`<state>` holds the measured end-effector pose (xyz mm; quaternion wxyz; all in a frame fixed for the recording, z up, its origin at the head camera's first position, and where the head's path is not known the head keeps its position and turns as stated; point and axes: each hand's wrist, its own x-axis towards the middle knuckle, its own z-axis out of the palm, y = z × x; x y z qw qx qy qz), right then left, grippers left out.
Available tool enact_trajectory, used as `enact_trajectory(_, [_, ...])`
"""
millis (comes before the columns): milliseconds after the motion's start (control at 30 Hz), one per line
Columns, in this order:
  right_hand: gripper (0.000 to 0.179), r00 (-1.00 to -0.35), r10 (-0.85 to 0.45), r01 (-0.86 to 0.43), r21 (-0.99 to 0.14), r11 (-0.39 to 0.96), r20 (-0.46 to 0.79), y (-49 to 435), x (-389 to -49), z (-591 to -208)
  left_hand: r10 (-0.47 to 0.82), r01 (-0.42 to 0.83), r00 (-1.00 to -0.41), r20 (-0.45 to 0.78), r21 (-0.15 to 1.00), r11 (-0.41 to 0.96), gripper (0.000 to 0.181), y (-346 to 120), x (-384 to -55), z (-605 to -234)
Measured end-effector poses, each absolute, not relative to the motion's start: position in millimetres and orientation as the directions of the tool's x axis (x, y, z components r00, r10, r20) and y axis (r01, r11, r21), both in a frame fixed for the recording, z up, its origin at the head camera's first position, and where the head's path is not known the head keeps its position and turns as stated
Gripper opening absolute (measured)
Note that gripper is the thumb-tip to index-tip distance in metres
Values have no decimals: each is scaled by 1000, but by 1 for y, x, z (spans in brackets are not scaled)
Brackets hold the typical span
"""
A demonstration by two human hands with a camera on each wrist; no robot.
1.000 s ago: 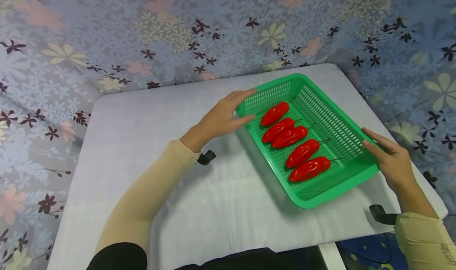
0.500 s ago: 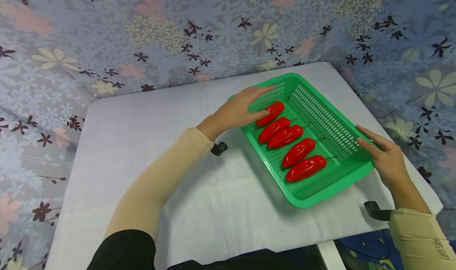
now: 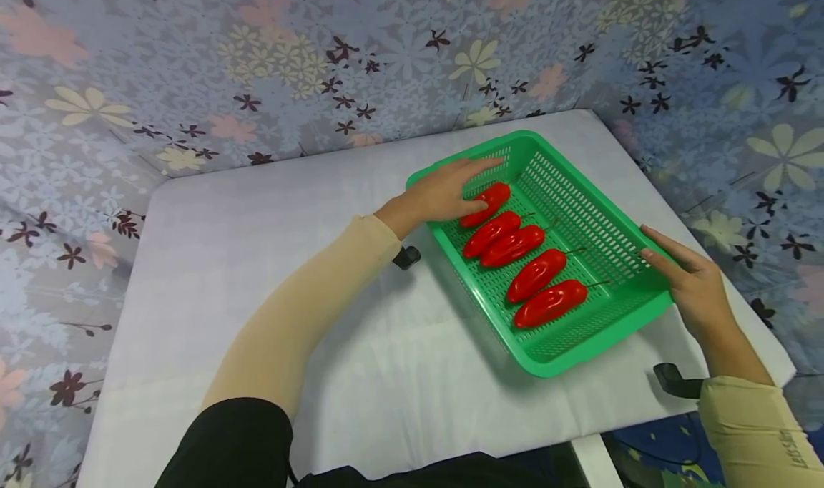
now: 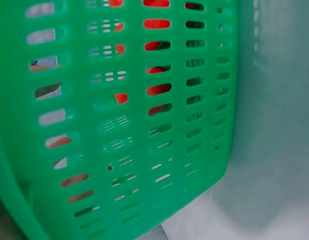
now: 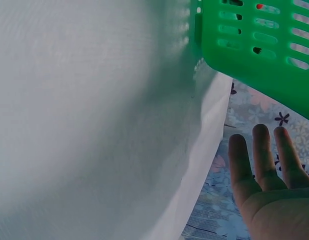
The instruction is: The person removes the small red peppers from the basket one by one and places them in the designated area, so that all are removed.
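Note:
A green plastic basket (image 3: 605,338) with slotted walls is on the white-covered table, holding several glossy red peppers in a row. My left hand (image 3: 444,191) reaches across the basket's far left rim, fingers extended inside. Its thumb overlaps the farthest pepper (image 3: 492,198) in the head view. In the left wrist view the basket wall (image 4: 129,110) fills most of the frame and hides that hand. My right hand (image 3: 698,284) holds the basket's rim at the right corner, thumb over the edge. Three straight fingers of it (image 5: 264,165) show below the basket in the right wrist view.
The white tablecloth (image 3: 257,223) spreads to the left and front of the basket. Flowered wall covering (image 3: 290,66) stands behind the table and on both sides. The table's front edge runs close to the person's dark clothing (image 3: 399,474).
My left hand has moved right, from beside the basket's rim to over the farthest pepper. The right hand stays at the corner; the whole view has shifted slightly.

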<state>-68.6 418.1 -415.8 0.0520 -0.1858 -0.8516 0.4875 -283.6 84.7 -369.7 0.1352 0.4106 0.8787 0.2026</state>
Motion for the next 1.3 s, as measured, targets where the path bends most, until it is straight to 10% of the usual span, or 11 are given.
enact_trajectory(733, [50,-934,345,245,-871,426,-94,419,-69,-418,774,606,-527,-351,483,632,90,107,-303,-381])
enact_trajectory(1300, [51,-943,317,154,-978,143,-102,418,-70,-420,789,577,-482,-382,539,614,79,113,-303,-389])
